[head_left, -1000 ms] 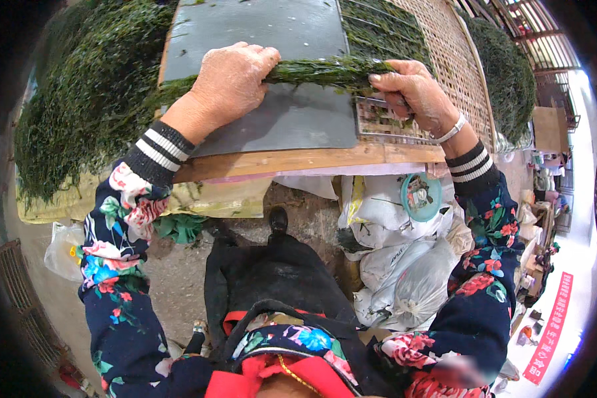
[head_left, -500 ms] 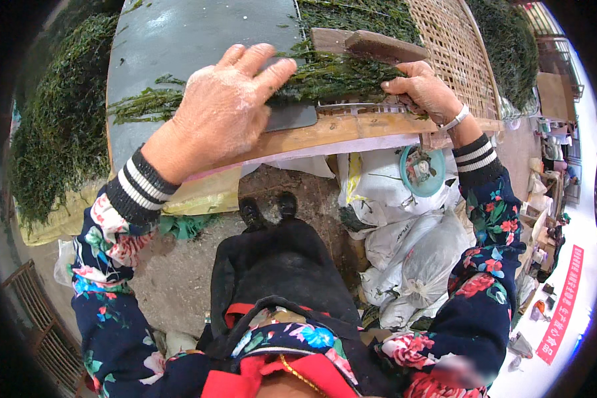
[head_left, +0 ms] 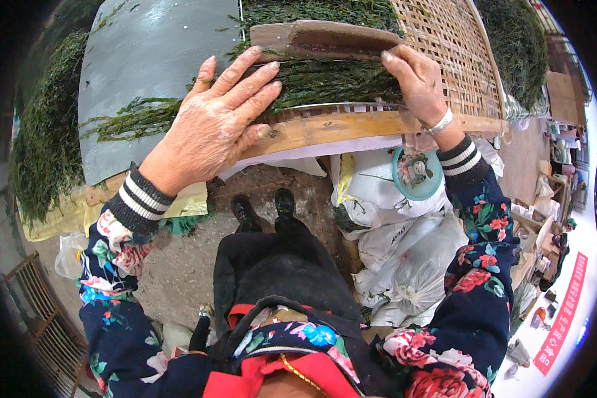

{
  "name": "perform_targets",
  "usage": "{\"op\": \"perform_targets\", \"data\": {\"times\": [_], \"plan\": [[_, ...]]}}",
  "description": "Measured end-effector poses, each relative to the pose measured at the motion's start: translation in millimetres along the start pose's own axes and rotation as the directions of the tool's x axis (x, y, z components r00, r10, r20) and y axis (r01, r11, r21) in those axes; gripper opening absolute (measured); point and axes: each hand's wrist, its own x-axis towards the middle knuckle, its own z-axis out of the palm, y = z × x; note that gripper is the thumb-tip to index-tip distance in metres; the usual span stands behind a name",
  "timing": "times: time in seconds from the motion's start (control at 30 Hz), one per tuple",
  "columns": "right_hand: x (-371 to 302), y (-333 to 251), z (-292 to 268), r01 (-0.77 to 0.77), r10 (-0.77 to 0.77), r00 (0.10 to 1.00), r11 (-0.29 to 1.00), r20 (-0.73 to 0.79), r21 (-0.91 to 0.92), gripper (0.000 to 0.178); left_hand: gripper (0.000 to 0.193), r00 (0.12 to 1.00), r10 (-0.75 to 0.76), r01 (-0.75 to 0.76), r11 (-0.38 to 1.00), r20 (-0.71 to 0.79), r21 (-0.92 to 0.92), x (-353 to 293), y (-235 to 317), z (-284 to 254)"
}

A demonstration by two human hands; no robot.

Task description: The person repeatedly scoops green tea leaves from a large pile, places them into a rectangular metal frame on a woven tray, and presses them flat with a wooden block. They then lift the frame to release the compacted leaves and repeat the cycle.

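Observation:
My left hand [head_left: 219,119] lies palm down with fingers spread, its fingertips over the left end of a strip of wet green seaweed [head_left: 338,83]. The strip runs along the near edge of the work surface. At its other end my right hand [head_left: 418,83] is closed, thumb against curled fingers, touching the right end of a wooden board with a raised handle [head_left: 345,36]. What it pinches is hidden. Beneath my left hand, loose seaweed strands [head_left: 132,119] trail over a smooth grey sheet [head_left: 159,60]. More seaweed [head_left: 325,12] is spread beyond the wooden board.
A woven bamboo mat [head_left: 438,40] continues on the right, with a wooden rail [head_left: 338,129] along the near edge. Seaweed heaps [head_left: 53,126] flank the surface. Below stand white sacks [head_left: 371,192] and a light-blue basin [head_left: 418,174]. My feet are on the floor [head_left: 172,265].
My left hand has come down from above the seaweed and spread flat. The loose bunch between my hands now lies flatter along the edge. My right hand has shifted to the board's end.

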Motion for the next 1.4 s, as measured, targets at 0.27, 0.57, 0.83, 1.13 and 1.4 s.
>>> {"op": "perform_targets", "data": {"times": [0.27, 0.57, 0.83, 1.13, 1.4], "plan": [[-6.8, 8.0, 5.9, 0.205, -0.295, 0.947, 0.860, -0.126, -0.468, 0.017, 0.050, 0.999, -0.027, 0.026, 0.999, -0.027, -0.037, -6.3, -6.7, -2.8], [-13.8, 12.9, -2.5, 0.146, -0.279, 0.940, 0.851, -0.198, -0.504, 0.017, 0.050, 0.999, -0.017, 0.016, 1.000, -0.041, -0.020, -17.4, -10.1, -2.8], [-20.1, 18.6, -6.5, 0.138, -0.265, 0.945, 0.856, -0.194, -0.498, 0.017, 0.049, 0.999, -0.019, 0.020, 1.000, -0.043, 0.018, -23.3, -17.1, -0.7], [-19.6, 16.7, -11.1, 0.059, -0.180, 0.966, 0.849, -0.184, -0.525, 0.013, 0.055, 0.994, -0.048, 0.049, 0.999, -0.093, 0.003, -29.5, -23.8, 1.7], [-25.9, -23.0, 2.3, 0.494, -0.512, 0.854, 0.746, 0.089, -0.446, 0.028, 0.062, 1.000, 0.019, -0.020, 1.000, -0.013, -0.022, -28.9, -26.8, -3.2]]}}
